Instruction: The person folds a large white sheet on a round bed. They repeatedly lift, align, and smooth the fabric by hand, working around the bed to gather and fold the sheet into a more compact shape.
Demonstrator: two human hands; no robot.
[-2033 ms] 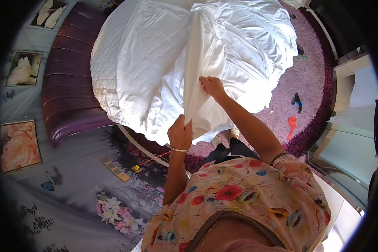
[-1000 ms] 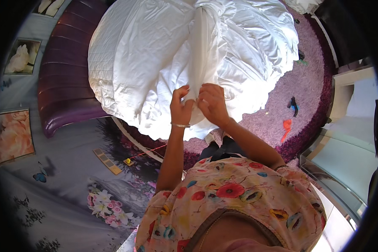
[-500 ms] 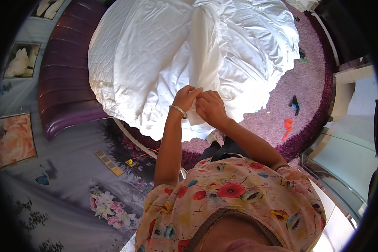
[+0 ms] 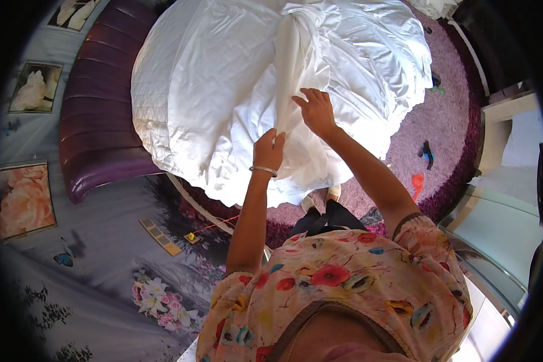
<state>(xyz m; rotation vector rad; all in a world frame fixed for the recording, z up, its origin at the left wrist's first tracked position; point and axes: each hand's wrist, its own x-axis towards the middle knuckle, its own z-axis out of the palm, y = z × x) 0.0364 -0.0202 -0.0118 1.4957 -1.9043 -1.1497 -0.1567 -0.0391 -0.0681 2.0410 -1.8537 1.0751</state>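
Observation:
A large white sheet (image 4: 211, 78) lies over the round bed, creased, with a long raised fold running away from me down its middle. At the near end of that fold, my left hand (image 4: 269, 151) is closed with the cloth pinched between thumb and fingers; a pale bracelet circles the wrist. Farther out and to the right, my right hand (image 4: 317, 111) hovers over or rests lightly on the fold, its fingers apart and slightly bent. Whether its fingertips touch the cloth I cannot tell.
A purple padded headboard (image 4: 96, 108) curves along the left. Purple carpet (image 4: 449, 120) surrounds the bed on the right, with a red item (image 4: 418, 183) and a dark-and-blue item (image 4: 427, 155) on it. A glass-topped piece of furniture (image 4: 492, 223) stands at the right.
My hands were together at the sheet's near part. The right hand has let go and moved away, up and right, fingers spreading; the left keeps its grip, slightly lower.

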